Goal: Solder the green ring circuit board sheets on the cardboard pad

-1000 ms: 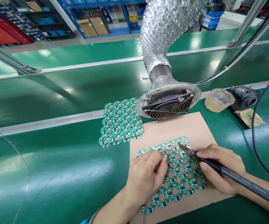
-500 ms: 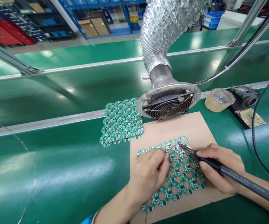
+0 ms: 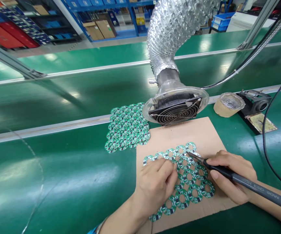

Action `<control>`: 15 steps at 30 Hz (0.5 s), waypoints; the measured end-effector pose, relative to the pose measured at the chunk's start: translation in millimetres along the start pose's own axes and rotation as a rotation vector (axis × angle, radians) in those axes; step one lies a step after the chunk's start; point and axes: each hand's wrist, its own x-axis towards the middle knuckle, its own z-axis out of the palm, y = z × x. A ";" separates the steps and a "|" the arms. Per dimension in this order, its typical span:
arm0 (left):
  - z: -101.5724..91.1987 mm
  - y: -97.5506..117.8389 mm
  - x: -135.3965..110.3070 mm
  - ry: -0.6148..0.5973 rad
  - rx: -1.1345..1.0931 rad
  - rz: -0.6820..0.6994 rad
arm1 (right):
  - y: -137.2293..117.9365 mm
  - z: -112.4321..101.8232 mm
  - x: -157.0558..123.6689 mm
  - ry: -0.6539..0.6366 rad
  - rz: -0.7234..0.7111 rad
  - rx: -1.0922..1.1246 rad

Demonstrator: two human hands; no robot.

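Note:
A panel of green ring-shaped circuit boards (image 3: 191,182) lies on a brown cardboard sheet (image 3: 196,133). My right hand (image 3: 233,177) is closed round a dark soldering iron (image 3: 242,183), whose tip touches a board near the panel's upper edge. My left hand (image 3: 156,185) rests on the panel's left part, thumb and fingers pinched on a thin solder wire (image 3: 177,160) that points toward the iron's tip. The wire is barely visible.
A fume extractor fan (image 3: 175,109) on a silver flexible duct (image 3: 174,29) hangs just behind the cardboard. A second panel of boards (image 3: 127,126) lies to the left. A tape roll (image 3: 228,104) and iron stand (image 3: 256,104) sit at right on the green bench (image 3: 57,175). A black cable (image 3: 267,143) runs by.
Both hands stay almost in place over the panel; my left hand has crept slightly to the right, toward the iron's tip.

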 end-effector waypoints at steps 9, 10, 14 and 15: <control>2.1 -0.4 0.0 -0.022 0.085 0.058 | -2.8 -0.8 2.1 0.001 -0.004 -0.010; 1.8 0.0 0.1 -0.016 0.086 0.061 | -2.8 -1.1 2.1 0.004 -0.009 -0.008; -1.2 1.8 -1.1 -0.006 0.088 0.088 | -3.1 -1.8 2.2 -0.005 -0.022 0.010; -2.0 2.1 -1.8 -0.008 0.090 0.100 | -3.1 -1.7 2.2 -0.013 -0.023 0.014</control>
